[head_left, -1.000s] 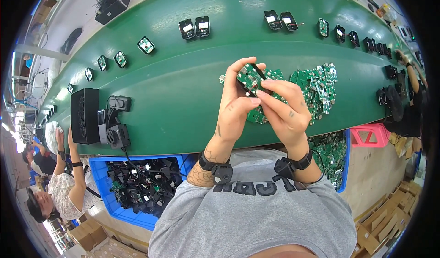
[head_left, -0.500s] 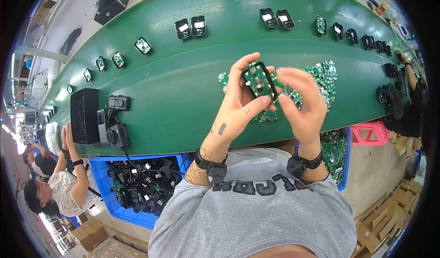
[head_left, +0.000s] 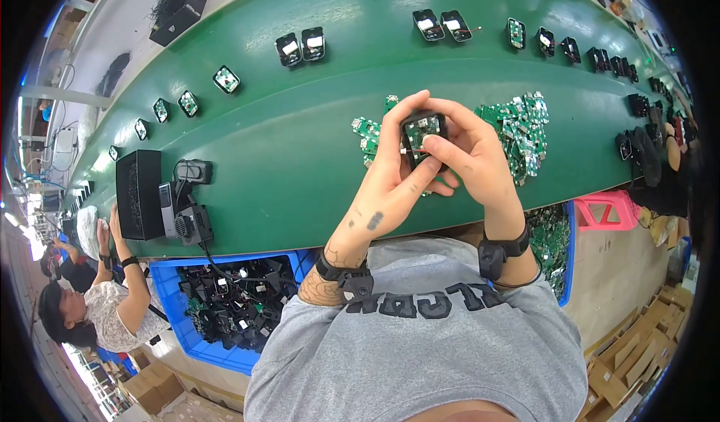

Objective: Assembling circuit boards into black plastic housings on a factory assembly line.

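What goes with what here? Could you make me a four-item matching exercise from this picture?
1. Central case
2. Plastic stool
3. Loose circuit boards
4. Bin of black parts

A. Pink
B. Lying on the tabletop
C. Blue
D. Held by left hand and right hand

Pairs: 1-D; 2-A; 3-B; 4-C

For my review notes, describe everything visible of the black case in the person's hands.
The black case looks like plastic, small and rounded-cornered. Its open side is in view, showing a green circuit board with pale components. The left hand cradles it; the right hand curls around its right side, thumb over the board. It is held above the green work surface.
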The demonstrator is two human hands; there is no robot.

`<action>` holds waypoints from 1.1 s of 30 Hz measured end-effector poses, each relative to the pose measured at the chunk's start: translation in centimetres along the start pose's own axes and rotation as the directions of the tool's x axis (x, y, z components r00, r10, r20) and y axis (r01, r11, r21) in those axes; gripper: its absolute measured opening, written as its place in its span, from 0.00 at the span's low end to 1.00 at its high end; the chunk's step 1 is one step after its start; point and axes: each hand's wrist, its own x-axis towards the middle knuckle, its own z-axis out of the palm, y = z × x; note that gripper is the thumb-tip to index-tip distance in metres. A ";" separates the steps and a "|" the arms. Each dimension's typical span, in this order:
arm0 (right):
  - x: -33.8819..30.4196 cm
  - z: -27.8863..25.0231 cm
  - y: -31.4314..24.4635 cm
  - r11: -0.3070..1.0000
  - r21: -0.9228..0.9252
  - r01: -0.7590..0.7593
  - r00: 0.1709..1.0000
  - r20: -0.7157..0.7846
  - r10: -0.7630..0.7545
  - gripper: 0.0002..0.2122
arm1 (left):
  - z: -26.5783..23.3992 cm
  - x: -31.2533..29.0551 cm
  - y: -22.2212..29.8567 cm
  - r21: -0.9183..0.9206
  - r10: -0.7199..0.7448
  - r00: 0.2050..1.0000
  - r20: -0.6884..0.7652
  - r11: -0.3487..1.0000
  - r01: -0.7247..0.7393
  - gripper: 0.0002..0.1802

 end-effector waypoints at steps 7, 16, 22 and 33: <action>-0.6 0.4 0.7 0.990 0.039 0.138 0.981 -0.141 -0.132 0.18 | 0.5 0.1 0.5 0.181 -0.076 0.997 -0.035 0.980 0.081 0.35; 0.6 0.1 1.0 0.983 0.072 0.171 0.982 -0.096 -0.164 0.18 | 0.7 1.1 -2.0 0.205 0.150 0.975 -0.161 0.972 -0.115 0.29; 0.5 -0.6 0.6 0.362 -0.790 0.495 0.660 0.070 -0.748 0.18 | 0.2 1.4 -2.5 0.126 0.050 0.973 -0.226 0.992 -0.022 0.33; 0.7 -0.2 1.1 0.349 -0.798 0.491 0.697 0.120 -0.706 0.08 | 0.2 1.2 -3.5 0.302 0.227 0.942 -0.248 0.942 -0.148 0.35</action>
